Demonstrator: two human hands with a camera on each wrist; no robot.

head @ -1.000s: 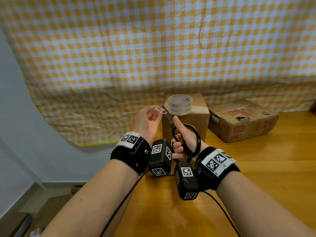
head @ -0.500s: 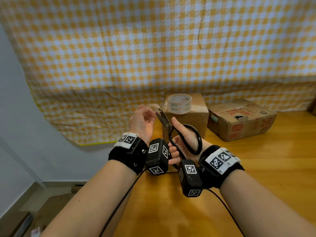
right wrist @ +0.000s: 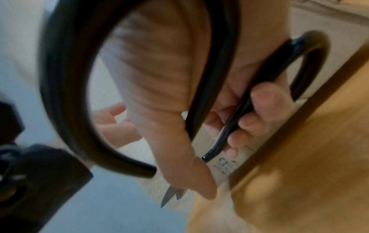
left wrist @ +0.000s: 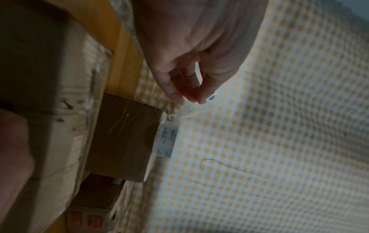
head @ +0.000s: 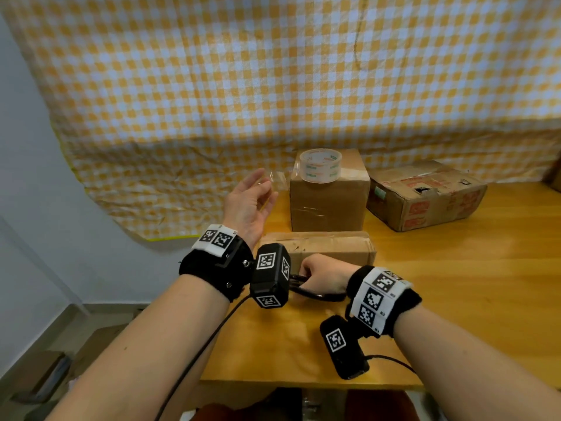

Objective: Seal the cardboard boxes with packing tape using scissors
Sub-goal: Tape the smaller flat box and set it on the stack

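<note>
Your left hand [head: 249, 205] is up in the middle left of the head view, palm turned toward you. Its fingers [left wrist: 175, 88] pinch the end of a clear strip of tape [head: 277, 179] — the strip is thin and hard to see, and it hangs beside the top left corner of the tall box [head: 329, 192]. The tape roll [head: 320, 165] sits on top of that tall box, near the middle of the frame.

Your right hand [head: 321, 276] is lower, just below the middle of the head view. Its fingers [right wrist: 265, 107] are curled tight around the black handles of the scissors [right wrist: 209, 88]. The thumb goes through the big loop, and the other fingers wrap the small loop. In the right wrist view the two shiny blade tips poke out near the bottom middle, a little apart.

A flat box [head: 334, 249] lies on the table [head: 455, 284] right behind your right hand, in front of the tall box. A third box [head: 425, 196] with red print sits at the right of the frame — tilted a bit. A yellow checked cloth [head: 273, 71] fills the top of the frame.
</note>
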